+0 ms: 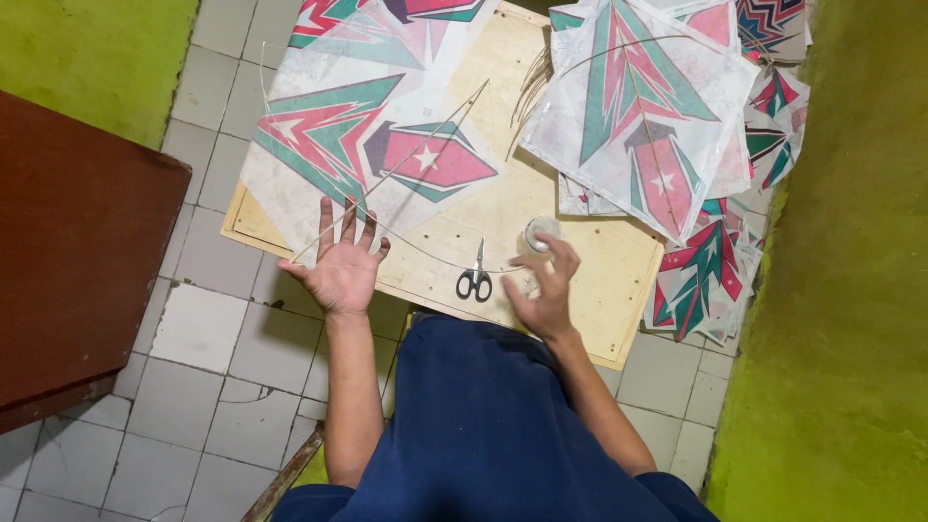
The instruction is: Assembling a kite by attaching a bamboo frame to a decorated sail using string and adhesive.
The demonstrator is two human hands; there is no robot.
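The person sits over a wooden board (580,280) laid on a tiled floor (203,329), making paper kites. The left hand (340,263) lies open, palm up and fingers spread, at the board's near-left edge; it seems to steady the lower tip of a thin stick (406,159) that runs diagonally up across a kite sheet (348,126), though whether it actually grips the stick cannot be told. A second, finer strip (440,259) curves from that hand across the board towards the right. The right hand (543,282) hovers with fingers loosely curled, the fingertips at a small thread spool (539,232); it looks about to pinch it or draw thread from it rather than holding it firmly. Scissors (475,277) lie closed on the board between the two hands.

As a judgement of progress: the kite in hand is partway built. Its printed sheet is spread flat on the board and the spine stick lies on it, but the bowed strip does not yet sit across the sheet and no tying is visible. A stack of kites (657,106) at the upper right, each with sticks already fitted, suggests many are finished, with more (706,280) fanned out at the board's right edge. Loose sticks (530,92) wait near the stack.
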